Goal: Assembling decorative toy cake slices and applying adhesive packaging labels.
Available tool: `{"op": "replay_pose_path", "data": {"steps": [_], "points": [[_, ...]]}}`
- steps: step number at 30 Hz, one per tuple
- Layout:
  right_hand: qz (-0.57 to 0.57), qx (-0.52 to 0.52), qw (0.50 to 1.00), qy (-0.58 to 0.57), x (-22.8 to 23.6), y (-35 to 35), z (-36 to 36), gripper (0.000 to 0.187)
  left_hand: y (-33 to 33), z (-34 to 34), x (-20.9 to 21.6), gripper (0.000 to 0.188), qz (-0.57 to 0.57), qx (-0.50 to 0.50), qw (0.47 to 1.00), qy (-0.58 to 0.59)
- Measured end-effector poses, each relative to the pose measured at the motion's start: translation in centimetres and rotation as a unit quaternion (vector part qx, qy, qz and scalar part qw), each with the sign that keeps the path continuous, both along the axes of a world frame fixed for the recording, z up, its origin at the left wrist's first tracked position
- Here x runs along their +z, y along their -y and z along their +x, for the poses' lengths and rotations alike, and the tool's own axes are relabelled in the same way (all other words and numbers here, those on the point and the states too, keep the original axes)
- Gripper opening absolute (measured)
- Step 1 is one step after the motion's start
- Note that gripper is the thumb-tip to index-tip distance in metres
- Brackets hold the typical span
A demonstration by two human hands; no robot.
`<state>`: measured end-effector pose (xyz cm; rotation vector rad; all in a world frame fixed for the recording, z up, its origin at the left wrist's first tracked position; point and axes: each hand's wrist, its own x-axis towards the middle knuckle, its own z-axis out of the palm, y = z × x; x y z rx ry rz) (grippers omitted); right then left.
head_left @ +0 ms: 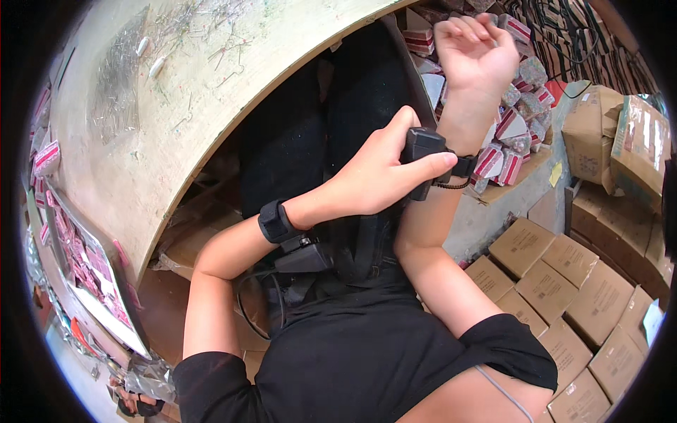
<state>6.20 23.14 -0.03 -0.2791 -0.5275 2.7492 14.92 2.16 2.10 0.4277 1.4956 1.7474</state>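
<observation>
My left hand (370, 173) reaches across my body, its fingers and thumb wrapped round a black wrist-worn device (423, 158). The device sits on my right wrist, held by a black strap (463, 166). My right hand (476, 60) is turned palm up with the fingers loosely curled; its palm shows bare, with nothing in it. Behind that hand lie many small clear packets (511, 127) with red and white labels. Around my left wrist goes a black strap (276, 221), with a black box (303, 255) and a cable hanging beneath it.
A pale curved worktable (204, 92) holds scattered thin metal pins and two small white pieces. Stacked cardboard boxes (557, 282) stand at the right, with taped cartons (638, 144) farther back. A tray of pink packets (84, 264) is at far left. Another person (134, 403) shows at lower left.
</observation>
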Motion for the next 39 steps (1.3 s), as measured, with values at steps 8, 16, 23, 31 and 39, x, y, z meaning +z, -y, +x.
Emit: {"op": "replay_pose_path", "data": {"steps": [8,16,23,31,39], "points": [[-0.083,0.044,0.996,-0.003,1.7,4.5,-0.1,0.014,0.6,0.2,0.1,0.049,-0.002,-0.010,0.994,-0.112],[-0.373,0.243,0.895,0.006,0.2,4.3,-0.2,0.014,1.1,-2.6,1.5,0.019,-0.025,-0.013,0.848,-0.530],[-0.319,0.271,0.903,0.099,-1.1,9.1,2.0,0.015,3.0,-2.6,-1.2,0.046,-0.120,-0.062,0.598,-0.790],[-0.281,0.310,0.900,0.125,-2.7,13.2,1.5,0.014,1.8,-0.1,-1.9,0.064,-0.279,-0.108,0.584,-0.755],[-0.204,0.281,0.919,0.187,-3.4,13.7,1.4,0.014,3.2,-1.4,-2.9,0.059,-0.266,-0.091,0.562,-0.778]]}}
